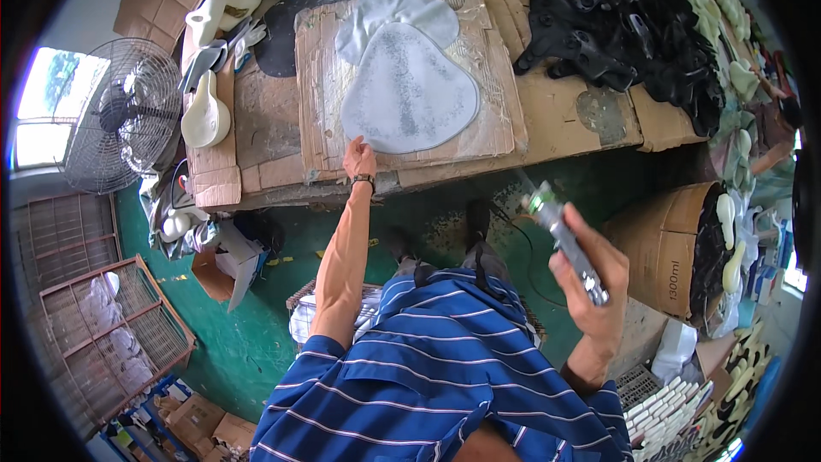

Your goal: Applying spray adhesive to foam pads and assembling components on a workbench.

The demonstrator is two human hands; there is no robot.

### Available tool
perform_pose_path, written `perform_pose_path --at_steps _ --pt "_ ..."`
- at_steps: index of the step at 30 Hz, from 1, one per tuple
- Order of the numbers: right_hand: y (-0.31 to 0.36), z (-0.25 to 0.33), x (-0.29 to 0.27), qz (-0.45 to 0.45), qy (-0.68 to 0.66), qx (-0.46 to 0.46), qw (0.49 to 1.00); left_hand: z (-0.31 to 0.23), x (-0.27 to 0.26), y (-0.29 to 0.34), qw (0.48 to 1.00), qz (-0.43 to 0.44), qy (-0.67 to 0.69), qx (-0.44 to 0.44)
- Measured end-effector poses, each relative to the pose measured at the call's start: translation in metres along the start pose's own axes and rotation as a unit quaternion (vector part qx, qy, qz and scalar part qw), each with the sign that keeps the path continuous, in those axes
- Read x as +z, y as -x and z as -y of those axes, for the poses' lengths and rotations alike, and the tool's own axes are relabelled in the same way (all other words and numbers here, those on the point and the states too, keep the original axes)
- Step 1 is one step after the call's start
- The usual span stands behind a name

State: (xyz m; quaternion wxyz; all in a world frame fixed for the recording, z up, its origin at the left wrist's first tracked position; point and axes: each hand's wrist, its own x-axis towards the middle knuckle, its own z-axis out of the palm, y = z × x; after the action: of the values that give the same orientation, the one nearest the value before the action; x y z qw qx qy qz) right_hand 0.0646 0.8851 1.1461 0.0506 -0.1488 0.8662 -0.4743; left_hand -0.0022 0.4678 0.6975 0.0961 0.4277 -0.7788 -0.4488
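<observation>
A pear-shaped light grey pad (410, 90) with darker speckled patches lies flat on a cardboard sheet on the bench. My left hand (360, 159) is closed at the pad's lower left edge, its fingertips pinching the rim. In my right hand (596, 278) is a metal spray gun (564, 235), held off the bench's front edge with its greenish nozzle end tilted toward the bench. A faint mist shows by the nozzle. Behind the pad, partly under its narrow top, lies a crumpled light grey cloth piece (398, 13).
Black moulded parts (620, 26) are heaped at the bench's far right. Cream scoop-shaped forms (206, 111) and a glove stand at the left end, near a large fan (124, 115). A cardboard box (658, 244) of dark material stands at right. A hose (530, 248) trails across the green floor.
</observation>
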Motion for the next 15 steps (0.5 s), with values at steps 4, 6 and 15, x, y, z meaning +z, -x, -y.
perform_pose_path --at_steps 4,6,15 --pt "0.012 -0.002 -0.006 0.029 -0.008 0.009 1.0 -0.013 -0.003 0.003 0.995 -0.061 -0.082 0.017" --pt "0.016 -0.002 -0.008 -0.012 0.034 0.058 0.998 -0.019 -0.006 0.006 0.991 -0.102 -0.086 0.001" --pt "0.014 0.009 0.012 0.04 0.014 0.027 0.999 -0.032 -0.013 -0.003 0.982 -0.173 -0.076 -0.01"
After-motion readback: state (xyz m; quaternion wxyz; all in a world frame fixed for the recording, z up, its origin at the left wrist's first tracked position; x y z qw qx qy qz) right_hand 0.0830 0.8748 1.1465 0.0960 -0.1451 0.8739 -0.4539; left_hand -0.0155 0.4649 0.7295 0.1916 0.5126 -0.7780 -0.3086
